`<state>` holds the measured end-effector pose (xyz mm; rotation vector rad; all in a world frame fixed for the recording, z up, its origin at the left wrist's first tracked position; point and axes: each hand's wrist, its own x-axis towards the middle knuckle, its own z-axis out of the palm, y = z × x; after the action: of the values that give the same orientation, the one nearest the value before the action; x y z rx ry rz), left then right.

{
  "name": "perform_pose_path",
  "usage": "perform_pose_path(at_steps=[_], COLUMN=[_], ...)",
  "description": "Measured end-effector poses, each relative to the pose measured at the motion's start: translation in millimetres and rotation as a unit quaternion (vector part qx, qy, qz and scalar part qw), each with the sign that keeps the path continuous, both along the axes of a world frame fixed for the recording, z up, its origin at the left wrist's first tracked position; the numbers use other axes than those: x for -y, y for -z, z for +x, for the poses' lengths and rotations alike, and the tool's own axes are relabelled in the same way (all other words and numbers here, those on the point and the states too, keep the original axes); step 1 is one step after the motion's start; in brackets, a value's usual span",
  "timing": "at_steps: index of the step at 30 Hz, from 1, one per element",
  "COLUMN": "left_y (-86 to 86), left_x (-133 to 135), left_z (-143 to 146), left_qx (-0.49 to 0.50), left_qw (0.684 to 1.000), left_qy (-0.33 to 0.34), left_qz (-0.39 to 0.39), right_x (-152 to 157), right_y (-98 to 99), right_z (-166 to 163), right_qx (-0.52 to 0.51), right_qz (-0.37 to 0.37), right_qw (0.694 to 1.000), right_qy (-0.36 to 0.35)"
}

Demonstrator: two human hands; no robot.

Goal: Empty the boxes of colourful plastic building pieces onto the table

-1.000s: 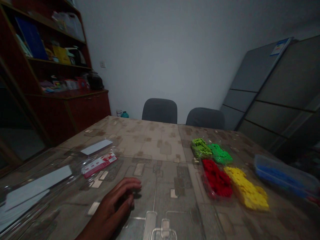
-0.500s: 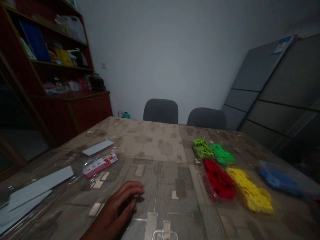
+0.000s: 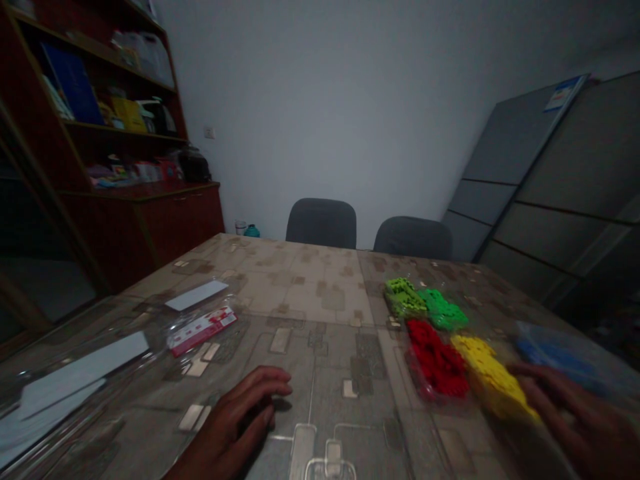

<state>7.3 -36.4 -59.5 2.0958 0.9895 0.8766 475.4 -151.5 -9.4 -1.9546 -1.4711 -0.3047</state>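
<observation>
Centrally, at 6 o'clock in the head view, the left hand (image 3: pixel 235 423) lies palm-down on the patterned table (image 3: pixel 320 293), fingers loosely bent and slightly parted, gripping nothing. At 4 o'clock the right hand (image 3: pixel 585 420), motion-blurred, stretches forward with fingers (image 3: pixel 527 375) extended and spread, clasping nothing. Its fingertips lie at the near end of the bag of yellow plastic pieces (image 3: pixel 480 367), though the blur hides whether they touch it.

The bag of red pieces (image 3: pixel 437 360) lies just beside the yellow bag, at its 9 o'clock. The bag of green pieces (image 3: pixel 444 311) lies at the yellow bag's 11 o'clock, with the bag of lime pieces (image 3: pixel 404 297) touching the green bag's left side. A blue pack (image 3: pixel 553 353) sits at 1 o'clock of the right hand, near it.

At 10 o'clock of the left hand, well apart, lies a red-and-white packet (image 3: pixel 203 330) among white sheets (image 3: pixel 85 370). Two dark chairs (image 3: pixel 321 223) stand at the table's far edge, at 12 o'clock, and a wooden cabinet (image 3: pixel 150 213) stands at 10 o'clock.
</observation>
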Motion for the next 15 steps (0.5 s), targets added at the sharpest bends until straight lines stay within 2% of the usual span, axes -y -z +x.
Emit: perform_pose_path(at_steps=[2,4,7,15], left_y=[-2.4,-4.3,-4.6,-4.0], left_x=[1.8,3.3,4.0,2.3], left_z=[0.0,0.2,0.8,-0.8], left_qx=[0.003,0.006,0.009,-0.025], left_qw=[1.0,1.0,1.0,0.998], left_qy=[0.001,0.001,0.003,0.036], left_qz=[0.006,0.011,0.018,0.047], right_x=[0.9,0.7,-3.8,-14.3], right_y=[14.5,24.9,32.8,42.3], right_z=[-33.6,-57.8,-73.6,-66.9], right_qx=[0.061,0.128,0.175,0.219], right_qz=[-0.032,-0.065,-0.088,-0.012], right_qw=[0.992,0.976,0.967,0.96], right_qy=[-0.109,-0.161,-0.16,-0.175])
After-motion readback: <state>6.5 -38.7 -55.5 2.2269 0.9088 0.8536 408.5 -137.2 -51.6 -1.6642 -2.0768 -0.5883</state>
